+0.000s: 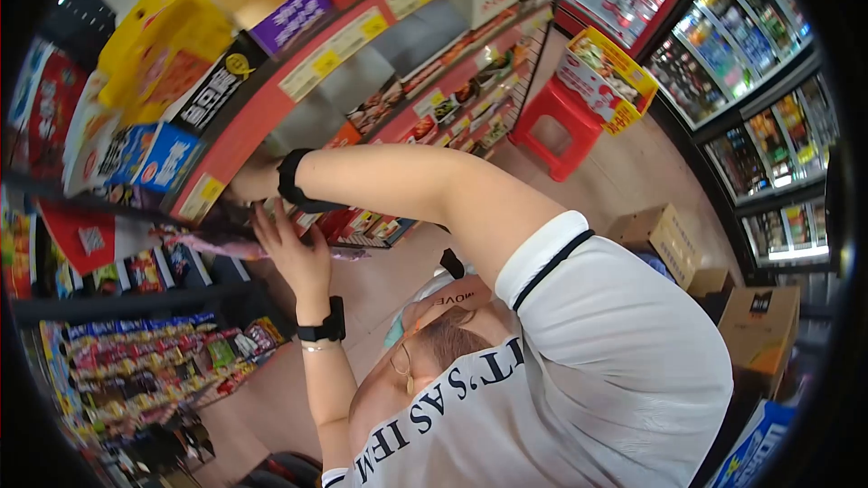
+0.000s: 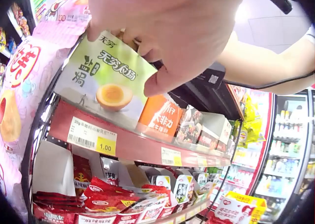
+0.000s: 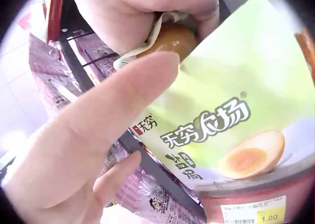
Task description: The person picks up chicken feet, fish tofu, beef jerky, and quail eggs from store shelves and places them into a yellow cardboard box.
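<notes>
A light green box [image 3: 256, 86] printed with a halved egg sits on the shelf, upright in the left wrist view. At its top opening, my right hand [image 3: 128, 17] curls its fingers around a brown wrapped egg [image 3: 173, 39]. My left hand [image 1: 298, 258] is just below the right one in the head view, its fingers extended and spread. One outstretched finger [image 3: 147, 78] of it overlaps the wrapper and box edge in the right wrist view. From the head camera, the shelf edge and forearm hide most of the right hand.
Pink snack bags [image 2: 22, 91] hang left of the box. An orange box [image 2: 160, 118] stands to its right, above a lower shelf of red packets [image 2: 108, 197]. A red stool [image 1: 556, 131] with a carton on it and drink coolers [image 1: 723, 45] are farther right.
</notes>
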`<state>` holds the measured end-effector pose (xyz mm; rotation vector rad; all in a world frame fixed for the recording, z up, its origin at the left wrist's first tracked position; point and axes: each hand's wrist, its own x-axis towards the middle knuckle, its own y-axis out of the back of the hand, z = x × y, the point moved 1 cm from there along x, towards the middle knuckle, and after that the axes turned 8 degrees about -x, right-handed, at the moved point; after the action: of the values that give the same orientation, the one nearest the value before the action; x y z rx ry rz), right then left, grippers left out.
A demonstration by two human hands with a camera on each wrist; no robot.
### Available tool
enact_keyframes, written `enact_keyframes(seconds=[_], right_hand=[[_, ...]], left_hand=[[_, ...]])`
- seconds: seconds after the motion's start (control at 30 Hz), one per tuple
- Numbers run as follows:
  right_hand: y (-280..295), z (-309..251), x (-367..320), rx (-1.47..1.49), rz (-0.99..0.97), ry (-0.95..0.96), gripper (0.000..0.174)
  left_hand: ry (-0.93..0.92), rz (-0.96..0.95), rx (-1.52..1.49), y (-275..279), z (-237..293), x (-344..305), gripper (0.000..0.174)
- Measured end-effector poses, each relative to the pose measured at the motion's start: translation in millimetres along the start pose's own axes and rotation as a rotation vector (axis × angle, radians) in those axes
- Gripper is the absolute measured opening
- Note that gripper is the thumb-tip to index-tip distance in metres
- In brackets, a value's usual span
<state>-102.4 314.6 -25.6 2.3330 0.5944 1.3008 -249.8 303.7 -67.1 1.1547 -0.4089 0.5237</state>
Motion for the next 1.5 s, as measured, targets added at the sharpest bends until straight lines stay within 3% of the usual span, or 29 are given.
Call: enact_keyframes(seconds=[0.07, 0.13, 0.2, 0.27, 0.3, 0.37, 0.4, 0.5, 0.6, 0.67, 0.8, 0.83, 0.87, 0.93, 1.0, 1.1, 1.13, 1.23, 1.5], right_hand=[[16.6, -8.9, -3.5, -0.002, 0.046, -0.027, 0.032], [25.7, -11.3, -9.2, 0.104, -0.245, -0.166, 0.037], [36.5, -16.2, -19.1, 0.089, -0.245, -0.157, 0.041], [51.2, -20.2, -24.6, 0.087, -0.327, -0.19, 0.046], [56.3, -23.3, -29.1, 0.115, -0.327, -0.168, 0.046], [65.6, -28.3, -40.7, 0.187, -0.312, -0.113, 0.045], [78.6, -34.4, -48.1, 0.201, -0.364, -0.112, 0.04], [94.2, -37.6, -78.0, 0.185, -0.378, -0.02, 0.045], [114.6, -36.4, -118.4, 0.185, -0.304, 0.077, 0.034], [141.0, -33.4, -143.8, 0.179, -0.422, -0.052, 0.034], [197.8, -5.2, -201.8, 0.215, -0.383, -0.116, 0.04], [222.1, 0.0, -217.6, 0.256, -0.388, -0.144, 0.04], [242.5, 6.3, -234.8, 0.368, -0.466, -0.297, 0.043], [296.1, 12.8, -262.9, 0.183, -0.353, -0.276, 0.043], [341.2, 22.4, -296.1, 0.169, -0.258, -0.355, 0.044], [409.1, 35.9, -347.7, 0.091, -0.103, -0.54, 0.044], [430.2, 37.7, -366.4, 0.044, 0.026, -0.578, 0.044], [488.6, 41.9, -425.4, -0.023, 0.17, -0.801, 0.048], [533.7, 62.4, -537.3, 0.193, 0.621, -1.167, 0.042]], left_hand=[[-0.045, 0.037, -0.006, -2.9, 1.9, -2.6, 0.061], [-0.085, 0.09, -0.064, -1.0, 4.7, -6.1, 0.053], [-0.034, 0.049, -0.19, 0.1, 6.4, -13.7, 0.043], [0.229, -0.166, -0.657, -12.3, -16.1, -28.3, 0.041], [0.218, -0.181, -0.66, -11.4, -10.4, -31.5, 0.041], [0.616, -0.283, -1.284, -11.9, 6.3, -37.2, 0.044], [0.604, -0.298, -1.283, -8.9, 11.9, -40.2, 0.044], [0.617, -0.367, -1.823, -3.1, 34.9, -45.4, 0.052], [0.596, -0.451, -1.956, -9.3, 39.0, -57.8, 0.052], [0.659, -0.451, -1.978, -18.8, 53.0, -62.8, 0.049], [0.752, -0.591, -1.813, -47.4, 114.5, -61.7, 0.038], [0.76, -0.691, -1.854, -59.8, 130.6, -63.1, 0.037], [0.77, -0.791, -1.89, -70.9, 149.7, -64.7, 0.035], [0.798, -0.81, -1.816, -90.2, 200.7, -58.4, 0.034], [0.79, -0.996, -1.785, -114.2, 235.2, -56.6, 0.033], [0.814, -1.147, -1.63, -141.3, 300.8, -41.5, 0.035], [0.819, -1.15, -1.627, -153.5, 315.7, -36.9, 0.035], [0.819, -1.299, -1.455, -191.5, 350.0, -29.7, 0.037], [0.927, -1.353, -1.419, -281.7, 425.8, 7.5, 0.025]])
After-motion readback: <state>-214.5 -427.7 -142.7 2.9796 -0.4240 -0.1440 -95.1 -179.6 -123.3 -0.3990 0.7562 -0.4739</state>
